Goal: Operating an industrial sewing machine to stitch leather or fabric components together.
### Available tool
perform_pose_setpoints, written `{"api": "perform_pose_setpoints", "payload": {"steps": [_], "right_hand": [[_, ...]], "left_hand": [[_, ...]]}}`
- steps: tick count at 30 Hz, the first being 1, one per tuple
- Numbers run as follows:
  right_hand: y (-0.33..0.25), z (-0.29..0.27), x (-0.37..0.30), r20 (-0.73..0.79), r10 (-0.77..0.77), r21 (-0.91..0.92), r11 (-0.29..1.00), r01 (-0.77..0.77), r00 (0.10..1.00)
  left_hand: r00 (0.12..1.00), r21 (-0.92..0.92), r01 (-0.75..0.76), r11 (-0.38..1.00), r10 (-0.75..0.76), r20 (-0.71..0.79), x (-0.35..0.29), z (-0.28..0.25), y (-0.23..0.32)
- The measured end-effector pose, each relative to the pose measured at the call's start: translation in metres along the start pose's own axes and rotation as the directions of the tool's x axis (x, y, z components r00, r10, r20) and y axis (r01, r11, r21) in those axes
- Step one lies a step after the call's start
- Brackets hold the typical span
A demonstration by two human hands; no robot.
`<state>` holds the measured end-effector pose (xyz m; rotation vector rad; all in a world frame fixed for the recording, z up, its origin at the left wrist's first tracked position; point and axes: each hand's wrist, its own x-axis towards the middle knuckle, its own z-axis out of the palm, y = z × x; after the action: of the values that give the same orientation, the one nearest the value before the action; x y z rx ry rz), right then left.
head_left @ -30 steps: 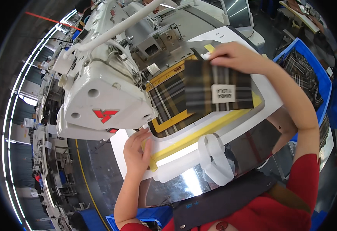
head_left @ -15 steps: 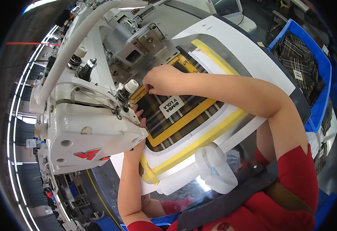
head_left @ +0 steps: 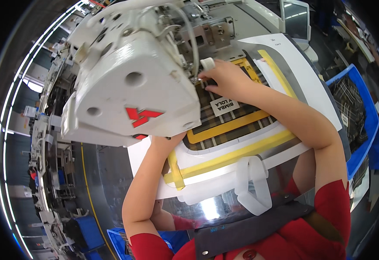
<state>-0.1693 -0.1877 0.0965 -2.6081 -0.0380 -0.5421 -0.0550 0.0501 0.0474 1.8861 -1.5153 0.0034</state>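
A white sewing machine head fills the left, with a red emblem on its face. Beside its needle area is my right hand, fingers bent and drawn together near a white knob; what they hold, if anything, is too small to make out. My left hand reaches under the machine head, which hides its fingers. Below both lies dark plaid fabric inside a yellow frame. A white label with black lettering rests on the fabric, just below my right hand.
White sheeting edged with yellow tape surrounds the frame. A loose loop of white strip hangs at the near edge. To the right stands a blue bin holding plaid pieces. A metal clamp unit sits behind the frame.
My view has shifted, so the machine head looks larger and the fabric sits farther right. My right hand has moved from over the frame toward the needle area; my left fingers are now hidden.
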Motion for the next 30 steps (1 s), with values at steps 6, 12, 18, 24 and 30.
{"api": "perform_pose_setpoints", "payload": {"steps": [6, 12, 18, 24, 30], "right_hand": [[-0.043, 0.003, -0.055, 0.131, -0.287, 0.179, 0.948, 0.262, 0.949], [-0.06, 0.007, -0.062, 0.216, -0.306, 0.089, 0.952, 0.294, 0.927], [-0.058, 0.013, -0.067, 0.17, -0.299, 0.083, 0.954, 0.289, 0.939], [-0.055, 0.014, -0.067, 0.171, -0.289, 0.072, 0.957, 0.281, 0.942], [-0.055, 0.013, -0.069, 0.138, -0.297, 0.068, 0.955, 0.29, 0.945]], "left_hand": [[0.998, -0.026, -0.024, 0.999, 0.022, -0.064, 0.007, -0.008, 0.024], [0.996, 0.065, -0.074, 0.995, 0.077, -0.045, 0.008, -0.01, 0.027], [0.991, 0.129, -0.13, 0.983, 0.132, -0.012, 0.006, -0.013, 0.016], [0.998, -0.002, -0.058, 0.998, 0.058, 0.015, 0.01, -0.003, 0.001], [0.999, -0.074, -0.038, 0.997, 0.039, 0.013, 0.011, -0.002, -0.001]]}}
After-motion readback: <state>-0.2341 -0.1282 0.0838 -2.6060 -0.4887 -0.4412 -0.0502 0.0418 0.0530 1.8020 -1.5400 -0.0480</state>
